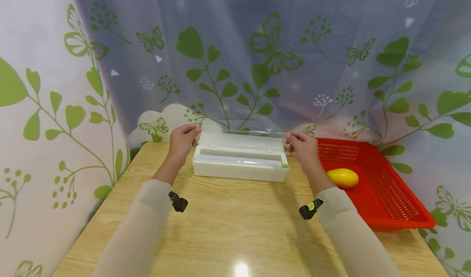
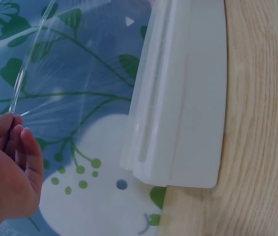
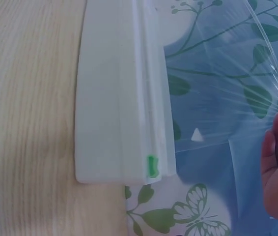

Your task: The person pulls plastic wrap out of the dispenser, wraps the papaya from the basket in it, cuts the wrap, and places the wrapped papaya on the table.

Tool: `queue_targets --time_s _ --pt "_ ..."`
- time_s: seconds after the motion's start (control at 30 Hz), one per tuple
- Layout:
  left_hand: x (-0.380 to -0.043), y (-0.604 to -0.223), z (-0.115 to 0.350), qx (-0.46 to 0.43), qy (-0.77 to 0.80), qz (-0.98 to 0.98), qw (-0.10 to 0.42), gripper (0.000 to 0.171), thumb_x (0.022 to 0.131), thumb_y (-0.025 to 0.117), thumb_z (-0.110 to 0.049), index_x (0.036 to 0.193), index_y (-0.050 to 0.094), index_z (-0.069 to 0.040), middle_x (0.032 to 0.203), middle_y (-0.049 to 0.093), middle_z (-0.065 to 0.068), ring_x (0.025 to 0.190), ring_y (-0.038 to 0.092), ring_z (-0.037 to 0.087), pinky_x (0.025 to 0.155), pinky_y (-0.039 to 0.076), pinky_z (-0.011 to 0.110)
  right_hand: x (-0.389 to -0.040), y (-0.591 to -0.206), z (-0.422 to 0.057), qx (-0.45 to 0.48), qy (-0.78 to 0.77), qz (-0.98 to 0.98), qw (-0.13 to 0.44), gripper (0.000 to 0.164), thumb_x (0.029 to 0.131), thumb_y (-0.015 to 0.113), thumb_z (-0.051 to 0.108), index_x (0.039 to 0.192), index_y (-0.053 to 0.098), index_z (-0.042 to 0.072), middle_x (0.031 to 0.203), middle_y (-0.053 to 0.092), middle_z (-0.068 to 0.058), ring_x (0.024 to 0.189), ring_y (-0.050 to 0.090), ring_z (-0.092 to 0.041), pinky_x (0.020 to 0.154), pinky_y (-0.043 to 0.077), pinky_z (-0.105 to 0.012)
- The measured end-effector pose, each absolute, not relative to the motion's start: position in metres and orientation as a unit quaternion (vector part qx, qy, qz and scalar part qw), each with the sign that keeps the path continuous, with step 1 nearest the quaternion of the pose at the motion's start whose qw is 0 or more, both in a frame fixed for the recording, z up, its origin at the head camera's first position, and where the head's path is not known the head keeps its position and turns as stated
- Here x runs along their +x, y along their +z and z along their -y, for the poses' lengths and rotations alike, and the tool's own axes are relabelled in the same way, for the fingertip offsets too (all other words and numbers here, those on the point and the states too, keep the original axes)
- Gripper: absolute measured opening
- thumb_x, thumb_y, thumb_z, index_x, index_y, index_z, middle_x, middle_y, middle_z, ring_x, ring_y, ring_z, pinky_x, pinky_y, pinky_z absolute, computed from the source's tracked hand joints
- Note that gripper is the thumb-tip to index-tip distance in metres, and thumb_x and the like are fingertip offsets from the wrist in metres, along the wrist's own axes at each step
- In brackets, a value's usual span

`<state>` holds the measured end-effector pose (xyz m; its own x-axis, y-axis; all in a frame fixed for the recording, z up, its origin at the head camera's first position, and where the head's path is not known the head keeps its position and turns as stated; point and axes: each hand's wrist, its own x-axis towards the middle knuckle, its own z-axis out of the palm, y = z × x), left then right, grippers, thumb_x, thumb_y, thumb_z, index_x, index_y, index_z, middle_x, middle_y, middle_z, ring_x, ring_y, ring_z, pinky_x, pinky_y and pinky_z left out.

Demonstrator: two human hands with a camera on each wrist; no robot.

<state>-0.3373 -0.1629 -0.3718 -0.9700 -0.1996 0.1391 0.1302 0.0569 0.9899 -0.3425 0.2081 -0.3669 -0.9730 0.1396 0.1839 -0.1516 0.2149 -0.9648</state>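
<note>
Between my two hands a sheet of clear plastic wrap (image 2: 25, 69) is pulled taut, with creases fanning out from the held corners. My left hand (image 1: 180, 144) pinches one corner between thumb and fingertips. At the other corner my right hand (image 1: 303, 147) pinches the wrap's edge, though its thumb is hidden in the right wrist view. Below the sheet stands a long white wrap dispenser (image 1: 239, 173) with its lid (image 1: 241, 140) raised at the back. A pale roll (image 1: 239, 160) lies inside it. A small green piece (image 3: 152, 166) sits on its right end.
The dispenser is near the back edge of a light wooden table (image 1: 228, 215). To the right stands a red plastic basket (image 1: 399, 195) holding a yellow mango-like fruit (image 1: 343, 178). A patterned curtain (image 1: 228, 48) hangs close behind the table.
</note>
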Motion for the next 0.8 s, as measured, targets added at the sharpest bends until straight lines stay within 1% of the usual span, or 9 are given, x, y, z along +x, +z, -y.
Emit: queue_targets --time_s 0.17,0.23,0.43,0.53,0.63,0.8 --pt "-0.337 -0.366 0.163 0.02 -0.684 0.719 0.117 0.035 0.099 0.067 -0.025 0.125 0.068 -0.002 0.105 0.065 0.001 0.075 0.055 0.016 0.06 0.05 0.018 -0.342 -0.36 -0.209 0.005 0.63 0.768 0.115 0.027 0.093 0.073 0.037 0.103 0.073 0.012 0.076 0.067 0.009 0.064 0.06 -0.012 0.058 0.052 -0.022" --pt "-0.336 -0.364 0.163 0.019 -0.684 0.719 0.119 0.035 0.099 0.067 -0.026 0.124 0.068 -0.002 0.104 0.065 0.0 0.077 0.055 0.017 0.06 0.05 0.018 -0.341 -0.357 -0.209 0.001 0.63 0.768 0.114 0.026 0.093 0.073 0.037 0.103 0.073 0.013 0.076 0.066 0.009 0.064 0.06 -0.012 0.058 0.051 -0.024" --pt "-0.333 -0.358 0.165 0.004 -0.681 0.721 0.128 0.034 0.1 0.066 -0.025 0.123 0.068 0.0 0.103 0.064 0.004 0.073 0.053 0.011 0.059 0.05 0.018 -0.339 -0.349 -0.206 0.01 0.627 0.77 0.121 0.025 0.095 0.071 0.033 0.104 0.072 0.01 0.075 0.066 0.01 0.063 0.058 -0.011 0.061 0.05 -0.022" --pt "-0.332 -0.355 0.167 0.0 -0.679 0.722 0.133 0.033 0.099 0.066 -0.025 0.122 0.069 0.0 0.098 0.064 0.002 0.074 0.054 0.014 0.058 0.049 0.019 -0.339 -0.345 -0.205 0.016 0.635 0.763 0.118 0.022 0.096 0.071 0.03 0.105 0.072 0.009 0.076 0.066 0.009 0.064 0.058 -0.011 0.063 0.051 -0.022" --pt "-0.333 -0.351 0.167 0.003 -0.677 0.723 0.135 0.034 0.099 0.067 -0.026 0.122 0.069 -0.001 0.094 0.064 -0.002 0.075 0.055 0.015 0.058 0.049 0.019 -0.337 -0.341 -0.205 0.017 0.641 0.758 0.119 0.025 0.096 0.071 0.027 0.109 0.071 0.006 0.077 0.065 0.008 0.063 0.058 -0.011 0.066 0.053 -0.022" --pt "-0.334 -0.345 0.167 0.004 -0.668 0.731 0.139 0.033 0.099 0.066 -0.025 0.123 0.069 -0.002 0.101 0.066 -0.001 0.073 0.055 0.011 0.062 0.05 0.02 -0.335 -0.334 -0.204 0.024 0.646 0.751 0.132 0.023 0.095 0.071 0.026 0.107 0.071 0.006 0.077 0.065 0.006 0.061 0.058 -0.011 0.065 0.054 -0.022"
